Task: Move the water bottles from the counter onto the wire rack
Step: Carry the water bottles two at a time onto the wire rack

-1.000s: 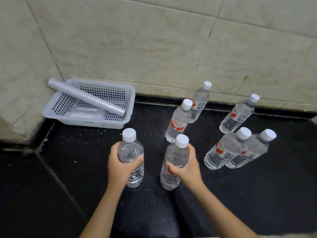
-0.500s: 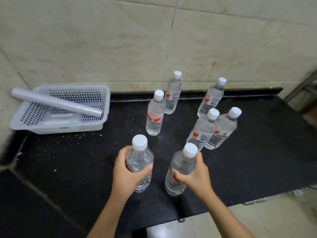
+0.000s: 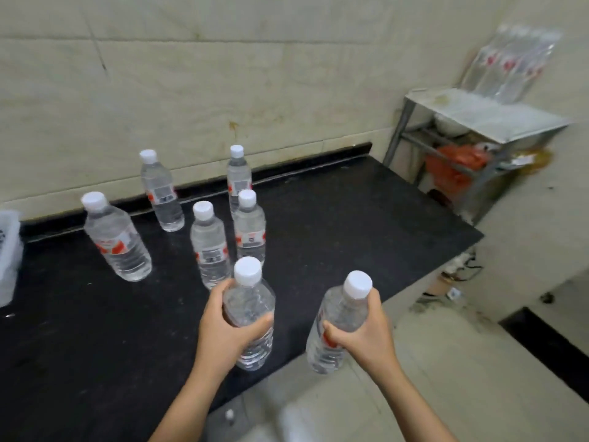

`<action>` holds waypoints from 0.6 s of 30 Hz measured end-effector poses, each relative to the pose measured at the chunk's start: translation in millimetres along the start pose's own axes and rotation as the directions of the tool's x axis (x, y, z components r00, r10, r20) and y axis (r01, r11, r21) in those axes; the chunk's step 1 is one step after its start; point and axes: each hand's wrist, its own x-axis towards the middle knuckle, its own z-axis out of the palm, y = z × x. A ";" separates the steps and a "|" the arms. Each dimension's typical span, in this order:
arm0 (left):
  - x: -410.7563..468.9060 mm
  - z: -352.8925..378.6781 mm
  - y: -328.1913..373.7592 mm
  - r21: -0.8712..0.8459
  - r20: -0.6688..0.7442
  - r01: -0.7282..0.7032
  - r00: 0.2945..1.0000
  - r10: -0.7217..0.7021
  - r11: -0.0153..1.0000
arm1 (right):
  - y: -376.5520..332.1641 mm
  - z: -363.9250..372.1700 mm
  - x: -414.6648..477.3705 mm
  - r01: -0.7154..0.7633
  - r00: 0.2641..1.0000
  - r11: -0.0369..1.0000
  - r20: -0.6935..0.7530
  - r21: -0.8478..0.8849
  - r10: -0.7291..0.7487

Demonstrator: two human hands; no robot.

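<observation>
1. Left hand (image 3: 223, 333): fingers wrapped tight round 1 water bottle (image 3: 251, 317), gripped at the shoulder, cap up, long axis near upright; it sits over the front edge of the worktop (image 3: 334, 224).
2. Right hand (image 3: 366, 333): fingers closed round a 2nd bottle (image 3: 338, 327), cap up, tilted slightly, already past the worktop's front edge and over the floor (image 3: 446, 362).
3. Wire rack (image 3: 478, 129) stands just off the worktop's right end, against the wall; a wrapped pack of bottles (image 3: 510, 62) stands at the back of its top shelf.
4. Key relation: the rack lies up and right of both hands, well apart from them; the right hand is nearer, so its bottle likely lands first.
5. 5 more bottles stand on the worktop behind the hands, nearest one (image 3: 210, 244) just beyond the left hand.
6. Judgement: carry phase, both bottles lifted, none of these 7 racked yet.
</observation>
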 end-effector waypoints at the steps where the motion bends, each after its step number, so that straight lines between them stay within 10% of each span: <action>1: -0.9 20.6 4.0 0.001 0.028 -0.018 0.999 0.018 1.000 | 9.4 -20.3 1.8 -0.005 1.000 1.000 -0.018 0.001 0.005; 18: 7.0 292.4 36.4 -0.005 0.393 -0.027 0.919 0.026 1.000 | 119.9 -259.7 44.4 -0.148 0.938 0.988 -0.322 -0.048 0.125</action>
